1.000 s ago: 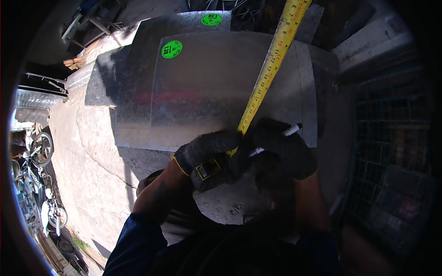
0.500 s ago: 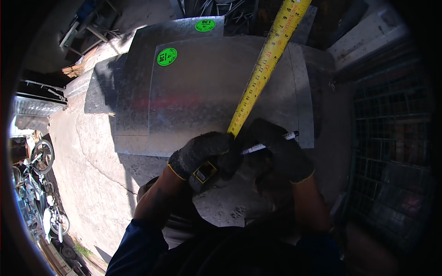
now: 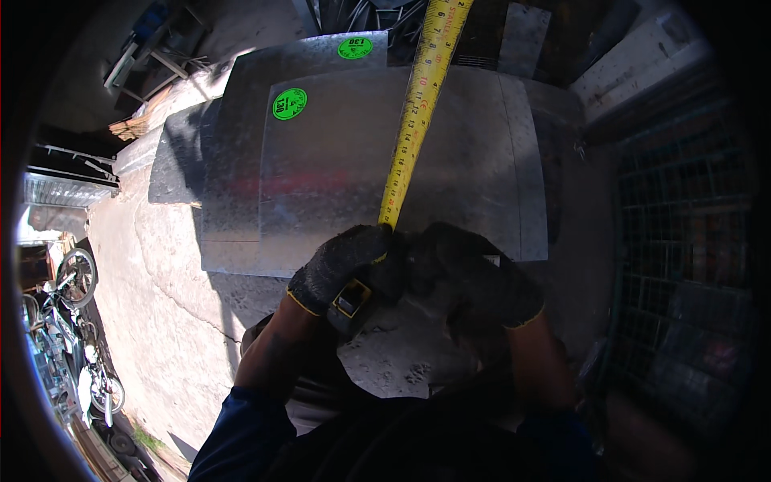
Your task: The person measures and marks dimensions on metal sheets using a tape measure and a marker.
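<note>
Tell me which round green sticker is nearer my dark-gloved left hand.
The lower-left round green sticker; the upper-right sticker sits farther from your left hand.

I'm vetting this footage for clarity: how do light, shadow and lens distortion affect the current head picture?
Head view: sunlit ground at left is nearly washed out; the gloved right hand sits in deep shade, fingers hard to separate; the metal sheet shows bowed edges; the grille at right sinks into darkness.
</note>
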The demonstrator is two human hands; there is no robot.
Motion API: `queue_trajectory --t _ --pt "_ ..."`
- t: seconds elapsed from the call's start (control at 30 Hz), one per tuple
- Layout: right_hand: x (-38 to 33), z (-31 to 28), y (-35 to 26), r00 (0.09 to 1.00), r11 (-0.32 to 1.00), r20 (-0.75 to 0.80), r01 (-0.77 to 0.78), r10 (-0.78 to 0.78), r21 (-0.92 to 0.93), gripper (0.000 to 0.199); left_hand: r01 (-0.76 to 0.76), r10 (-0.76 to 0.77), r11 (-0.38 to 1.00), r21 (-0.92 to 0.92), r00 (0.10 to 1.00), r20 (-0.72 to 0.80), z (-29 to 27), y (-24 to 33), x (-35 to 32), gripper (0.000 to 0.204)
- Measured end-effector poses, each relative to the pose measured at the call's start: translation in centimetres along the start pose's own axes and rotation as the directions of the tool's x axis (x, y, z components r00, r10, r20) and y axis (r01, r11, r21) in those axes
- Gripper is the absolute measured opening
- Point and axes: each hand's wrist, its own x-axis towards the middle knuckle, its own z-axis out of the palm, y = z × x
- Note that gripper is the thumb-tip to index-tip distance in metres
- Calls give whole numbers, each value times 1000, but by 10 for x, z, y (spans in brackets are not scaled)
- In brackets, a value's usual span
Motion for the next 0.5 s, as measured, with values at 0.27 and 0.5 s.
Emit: queue_trajectory --t 0.27,0.5 --pt "-11 -40 22 984 936 -35 -153 173 316 37 51 -51 999 -19 997 -51 18 -3 4 34" --pt "-15 -56 41 755 -790 647 -327 112 519 27 -17 -37 847 531 995 90 24 -7 9 28"
